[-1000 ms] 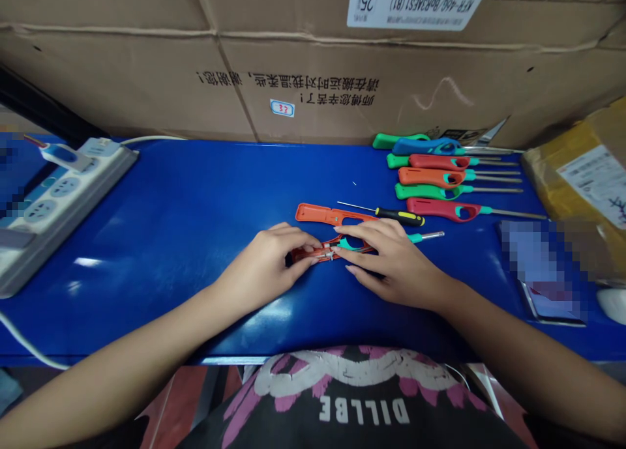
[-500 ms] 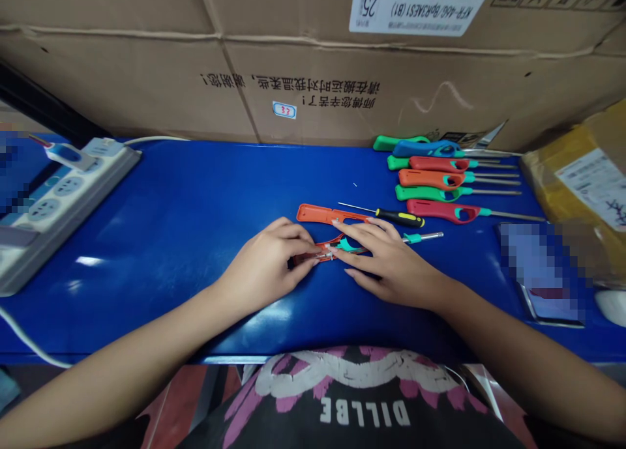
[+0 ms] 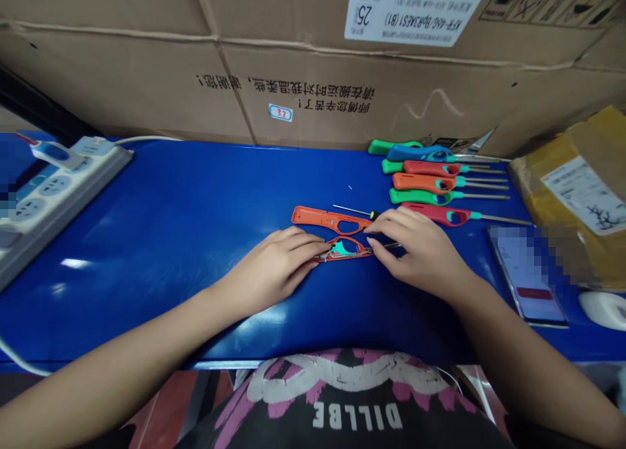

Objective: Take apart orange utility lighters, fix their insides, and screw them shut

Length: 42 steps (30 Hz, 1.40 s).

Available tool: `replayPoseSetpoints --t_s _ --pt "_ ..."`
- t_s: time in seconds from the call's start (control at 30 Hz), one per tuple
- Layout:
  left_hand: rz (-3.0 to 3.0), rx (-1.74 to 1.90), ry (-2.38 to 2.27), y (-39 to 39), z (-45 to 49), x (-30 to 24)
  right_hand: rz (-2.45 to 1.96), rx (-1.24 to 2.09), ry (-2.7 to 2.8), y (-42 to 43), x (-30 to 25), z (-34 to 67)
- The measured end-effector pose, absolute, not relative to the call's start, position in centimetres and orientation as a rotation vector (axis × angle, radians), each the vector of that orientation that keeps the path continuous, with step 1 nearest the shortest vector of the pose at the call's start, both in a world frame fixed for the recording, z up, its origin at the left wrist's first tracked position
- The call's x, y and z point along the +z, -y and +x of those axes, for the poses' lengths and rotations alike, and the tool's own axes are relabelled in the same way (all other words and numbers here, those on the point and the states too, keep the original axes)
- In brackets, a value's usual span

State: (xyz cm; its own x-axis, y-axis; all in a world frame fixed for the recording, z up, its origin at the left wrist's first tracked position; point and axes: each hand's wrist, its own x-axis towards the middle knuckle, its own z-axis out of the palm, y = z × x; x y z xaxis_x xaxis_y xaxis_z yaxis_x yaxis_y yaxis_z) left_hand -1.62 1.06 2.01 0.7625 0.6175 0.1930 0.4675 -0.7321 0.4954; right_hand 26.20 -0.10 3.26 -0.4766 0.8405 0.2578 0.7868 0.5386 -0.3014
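An opened orange gas lighter (image 3: pixel 350 256) lies on the blue table, with a teal trigger and thin inner parts showing in its shell. My left hand (image 3: pixel 283 261) is closed around its handle end, which the fingers hide. At the front end, my right hand (image 3: pixel 423 250) is curled, thumb and fingertips close together on the lighter; its metal tube shows only in part under the hand. The loose orange shell half (image 3: pixel 313 216) rests just behind. Beyond it lies a screwdriver (image 3: pixel 353 210), its handle mostly covered by my right hand.
Several assembled lighters (image 3: pixel 425 183) are stacked at the back right. A phone (image 3: pixel 531 276) and a white mouse (image 3: pixel 604 309) lie at right, near a taped parcel (image 3: pixel 581 188). A power strip (image 3: pixel 59 185) stands at left. A large carton (image 3: pixel 303 64) borders the back.
My right hand has moved from over the lighter's middle to its front end, uncovering the teal trigger and the loose shell half. My left hand stays at the handle end. The view has shifted slightly.
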Motion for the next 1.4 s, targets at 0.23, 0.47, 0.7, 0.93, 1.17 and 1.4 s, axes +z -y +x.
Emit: replayPoseSetpoints --t_s 0.23,0.47,0.7,0.93,1.17,1.4 --pt "2.581 0.502 -0.758 -1.5 -1.8 1.9 -1.312 0.21 2.469 -0.2 1.9 26.2" --pt "2.619 0.498 -0.743 -1.4 -1.6 1.8 -1.413 0.325 2.366 -0.2 1.6 26.2" --pt "2.687 0.695 -0.896 -1.5 -1.7 2.5 -1.336 0.581 2.039 0.1 2.4 25.4" --pt "2.816 0.675 -0.911 -1.9 -2.2 2.7 -1.327 1.185 1.628 0.4 2.9 24.9" --pt "2.597 0.673 -0.9 -1.7 -2.1 2.7 -1.534 0.999 2.016 -0.1 4.4 27.2" --pt "2.506 0.674 -0.948 -1.1 -1.6 2.5 -1.52 0.943 2.223 -0.4 4.5 28.4"
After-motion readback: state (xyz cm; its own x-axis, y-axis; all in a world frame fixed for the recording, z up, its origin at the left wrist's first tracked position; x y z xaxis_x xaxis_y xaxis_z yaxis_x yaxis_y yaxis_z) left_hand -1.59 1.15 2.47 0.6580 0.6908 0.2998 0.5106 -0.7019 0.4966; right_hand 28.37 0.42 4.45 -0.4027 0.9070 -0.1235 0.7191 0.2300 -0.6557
